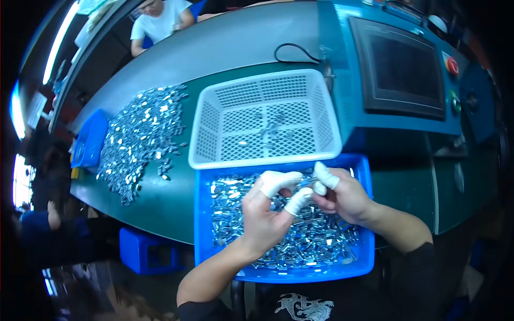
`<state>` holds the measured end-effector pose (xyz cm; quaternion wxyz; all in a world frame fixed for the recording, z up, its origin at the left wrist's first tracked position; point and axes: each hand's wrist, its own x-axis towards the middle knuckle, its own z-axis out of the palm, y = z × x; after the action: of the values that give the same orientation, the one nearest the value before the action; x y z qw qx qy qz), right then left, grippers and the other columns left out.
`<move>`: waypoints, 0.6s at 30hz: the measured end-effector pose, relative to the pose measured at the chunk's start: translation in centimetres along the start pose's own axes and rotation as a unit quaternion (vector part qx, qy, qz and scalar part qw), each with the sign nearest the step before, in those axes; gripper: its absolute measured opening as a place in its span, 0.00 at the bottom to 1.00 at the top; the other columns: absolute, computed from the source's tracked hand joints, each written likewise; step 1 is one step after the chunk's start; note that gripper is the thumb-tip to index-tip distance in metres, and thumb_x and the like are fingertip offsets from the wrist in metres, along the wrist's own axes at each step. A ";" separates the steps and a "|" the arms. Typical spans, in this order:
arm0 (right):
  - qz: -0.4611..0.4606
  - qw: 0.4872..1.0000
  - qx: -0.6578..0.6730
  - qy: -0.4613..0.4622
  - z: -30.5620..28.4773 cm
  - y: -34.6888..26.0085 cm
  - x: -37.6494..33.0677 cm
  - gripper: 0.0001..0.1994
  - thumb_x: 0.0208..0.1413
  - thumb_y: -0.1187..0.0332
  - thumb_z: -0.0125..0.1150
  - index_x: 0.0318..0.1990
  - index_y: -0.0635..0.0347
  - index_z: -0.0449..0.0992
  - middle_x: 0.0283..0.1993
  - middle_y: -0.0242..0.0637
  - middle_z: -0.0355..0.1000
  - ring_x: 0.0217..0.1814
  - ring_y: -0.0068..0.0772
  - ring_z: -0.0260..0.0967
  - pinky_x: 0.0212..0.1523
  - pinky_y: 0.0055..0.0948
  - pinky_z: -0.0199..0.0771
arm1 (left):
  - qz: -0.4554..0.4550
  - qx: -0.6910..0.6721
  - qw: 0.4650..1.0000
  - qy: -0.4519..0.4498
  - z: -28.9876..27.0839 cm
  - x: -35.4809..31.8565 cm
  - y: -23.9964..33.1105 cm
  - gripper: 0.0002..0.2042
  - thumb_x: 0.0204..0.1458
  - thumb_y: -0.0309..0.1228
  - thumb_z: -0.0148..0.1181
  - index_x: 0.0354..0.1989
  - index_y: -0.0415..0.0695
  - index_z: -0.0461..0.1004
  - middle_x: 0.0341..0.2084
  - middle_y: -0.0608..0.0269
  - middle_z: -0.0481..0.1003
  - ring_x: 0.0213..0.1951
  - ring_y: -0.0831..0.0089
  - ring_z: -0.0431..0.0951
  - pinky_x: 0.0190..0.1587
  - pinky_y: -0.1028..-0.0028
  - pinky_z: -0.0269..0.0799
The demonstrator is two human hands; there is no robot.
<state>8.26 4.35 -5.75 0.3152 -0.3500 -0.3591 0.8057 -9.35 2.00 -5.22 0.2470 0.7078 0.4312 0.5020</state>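
Observation:
Both my hands are over a blue bin (202, 224) that holds a heap of small shiny rectangular metal pieces (332, 243). White finger cots cover the thumb and a finger or two on each. My left hand (265, 214) curves its thumb and index finger toward a small metal piece (307, 181) between the two hands. From the other side, my right hand (348, 195) pinches at the same spot with its fingertips close together. The fingertips partly hide the piece, so its exact shape does not show.
Behind the bin, a white mesh basket (199, 131) has a few metal pieces on its bottom. A large pile of metal pieces (142, 134) lies on the green table (171, 208), beside a small blue tray (88, 140). At right stands a machine with a dark screen (401, 69). A person (159, 24) sits across.

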 end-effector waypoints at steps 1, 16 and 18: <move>0.019 1.000 0.006 -0.014 0.0 -0.1 -0.1 0.22 0.62 0.49 0.39 0.24 0.56 0.63 0.16 0.28 0.59 0.13 0.15 0.48 0.13 0.18 0.46 | 0.007 -0.005 1.000 0.004 0.2 0.1 0.4 0.13 0.40 0.24 0.68 0.35 0.39 0.75 0.25 0.63 0.73 0.26 0.75 0.71 0.31 0.77 0.67; 0.083 0.995 -0.004 -0.048 -0.1 -0.4 0.7 0.24 0.62 0.47 0.36 0.26 0.58 0.65 0.13 0.26 0.54 0.11 0.15 0.45 0.11 0.18 0.44 | 0.016 -0.027 0.999 -0.009 -0.9 1.3 -0.1 0.09 0.42 0.22 0.66 0.33 0.38 0.76 0.24 0.63 0.74 0.27 0.79 0.72 0.31 0.80 0.67; 0.026 0.998 0.034 0.040 -0.1 -0.1 0.8 0.22 0.62 0.50 0.39 0.21 0.55 0.63 0.13 0.26 0.55 0.10 0.14 0.44 0.10 0.17 0.42 | -0.079 -0.058 0.992 0.074 -1.6 1.7 -1.5 0.08 0.44 0.23 0.64 0.34 0.38 0.76 0.25 0.64 0.74 0.27 0.80 0.72 0.31 0.81 0.67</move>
<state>7.96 5.04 -5.96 0.3197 -0.3806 -0.3096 0.8106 -11.17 4.06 -4.97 0.2943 0.6165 0.4732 0.5562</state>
